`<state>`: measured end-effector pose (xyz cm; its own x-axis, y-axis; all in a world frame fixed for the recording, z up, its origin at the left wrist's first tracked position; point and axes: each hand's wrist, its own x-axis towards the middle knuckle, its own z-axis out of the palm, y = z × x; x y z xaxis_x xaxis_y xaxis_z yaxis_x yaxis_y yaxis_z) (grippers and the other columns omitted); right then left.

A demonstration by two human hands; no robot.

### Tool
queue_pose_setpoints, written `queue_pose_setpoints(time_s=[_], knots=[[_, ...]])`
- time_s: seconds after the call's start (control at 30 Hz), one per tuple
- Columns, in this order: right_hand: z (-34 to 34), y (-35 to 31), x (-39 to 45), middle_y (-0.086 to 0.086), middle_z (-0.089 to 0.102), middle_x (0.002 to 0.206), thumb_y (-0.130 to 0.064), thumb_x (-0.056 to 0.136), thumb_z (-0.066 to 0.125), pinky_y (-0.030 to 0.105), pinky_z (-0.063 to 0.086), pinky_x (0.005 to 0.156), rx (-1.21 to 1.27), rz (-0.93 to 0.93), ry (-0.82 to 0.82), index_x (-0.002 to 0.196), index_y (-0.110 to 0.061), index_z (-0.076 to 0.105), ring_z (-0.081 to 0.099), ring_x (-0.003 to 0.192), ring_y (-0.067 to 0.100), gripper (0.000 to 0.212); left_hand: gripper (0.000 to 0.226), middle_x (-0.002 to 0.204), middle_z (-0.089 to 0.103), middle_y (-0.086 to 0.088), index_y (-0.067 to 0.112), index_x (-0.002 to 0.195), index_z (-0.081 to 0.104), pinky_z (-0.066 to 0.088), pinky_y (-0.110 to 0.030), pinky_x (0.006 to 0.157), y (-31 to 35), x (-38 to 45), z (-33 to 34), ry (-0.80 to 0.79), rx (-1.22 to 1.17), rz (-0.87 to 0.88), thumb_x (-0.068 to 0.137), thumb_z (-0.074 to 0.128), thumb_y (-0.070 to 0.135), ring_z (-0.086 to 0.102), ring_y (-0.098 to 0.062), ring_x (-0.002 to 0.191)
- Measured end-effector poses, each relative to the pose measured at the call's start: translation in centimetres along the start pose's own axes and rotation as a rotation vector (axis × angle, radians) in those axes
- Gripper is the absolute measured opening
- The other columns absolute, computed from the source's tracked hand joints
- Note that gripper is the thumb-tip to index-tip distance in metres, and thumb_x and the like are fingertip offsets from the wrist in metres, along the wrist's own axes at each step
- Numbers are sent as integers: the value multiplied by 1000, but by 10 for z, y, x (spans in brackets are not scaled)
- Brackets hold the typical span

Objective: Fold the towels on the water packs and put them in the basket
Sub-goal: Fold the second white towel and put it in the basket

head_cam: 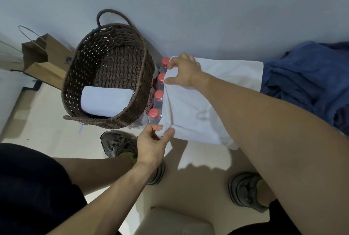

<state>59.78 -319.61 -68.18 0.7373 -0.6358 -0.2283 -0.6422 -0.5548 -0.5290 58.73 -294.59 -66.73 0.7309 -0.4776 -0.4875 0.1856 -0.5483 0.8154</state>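
The white towel (192, 110), spread on the water bottles (158, 96), is pinched at its two left corners by the left hand (151, 146) and right hand (186, 73), the basket (143, 53) lying at nine o'clock, nearer the left hand.

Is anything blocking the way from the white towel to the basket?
Nothing visible does. The white towel, held by both hands, lies beside the basket, whose open top has room next to the folded towel already inside.
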Motion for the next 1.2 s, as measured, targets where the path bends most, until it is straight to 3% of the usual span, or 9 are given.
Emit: queue_pose_setpoints(time_s=[0.17,0.3,0.47,0.57,0.77,0.83,1.0,1.1,1.2], knots=[[-1,0,0,-2,47,122,-53,72,78,37,35,99,8,-2,2,110,-34,60,41,122,23,46,28,102,65,-8,15,86,71,48,-41,93,-13,-1,-10,22,245,175,96,57,37,57,-24,106],[-1,0,-1,-2,47,123,-53,73,78,38,35,99,6,-5,9,111,-34,61,40,123,23,46,12,78,68,-1,21,87,63,55,-43,75,-13,0,-16,151,163,165,92,64,32,66,-23,77],[0,0,0,-2,46,125,-54,73,76,37,34,97,-12,-6,-3,112,-34,59,39,124,23,47,9,79,71,-1,16,84,65,57,-34,79,-17,9,-22,231,32,62,86,73,19,70,-19,77],[-1,1,0,-2,45,125,-54,73,76,36,33,98,-12,-3,-17,112,-34,59,39,124,23,47,17,78,69,9,23,79,67,49,-16,74,-14,9,-21,199,17,120,89,69,9,65,-12,78],[-5,-3,4,2,48,125,-40,96,51,37,35,101,11,28,-22,111,-29,63,40,124,25,22,19,72,66,4,19,87,66,46,-12,76,8,2,-20,-96,1,315,90,64,0,60,-4,70],[-8,-6,5,4,47,125,-30,100,43,37,36,102,14,38,-49,110,-28,64,40,124,26,23,15,74,67,7,19,84,68,46,-20,78,7,3,-22,-143,14,217,89,67,5,61,-6,71],[-15,-6,8,9,54,125,-13,97,51,36,45,102,116,35,-11,115,-16,62,54,116,27,22,12,85,68,3,19,77,73,46,-27,74,-5,11,-32,65,74,79,83,76,29,57,-11,71],[-11,-2,9,10,47,130,-20,94,58,38,41,104,50,51,194,126,-14,55,49,119,28,33,21,77,73,4,18,68,72,51,-20,71,-4,13,-32,19,-17,-41,82,77,33,66,-8,71],[-4,1,12,11,48,132,-38,97,52,40,34,108,-172,83,224,132,-16,55,39,125,32,42,26,67,73,-1,11,69,71,57,-26,71,-6,17,-28,24,-127,-223,80,79,33,69,-12,65]])
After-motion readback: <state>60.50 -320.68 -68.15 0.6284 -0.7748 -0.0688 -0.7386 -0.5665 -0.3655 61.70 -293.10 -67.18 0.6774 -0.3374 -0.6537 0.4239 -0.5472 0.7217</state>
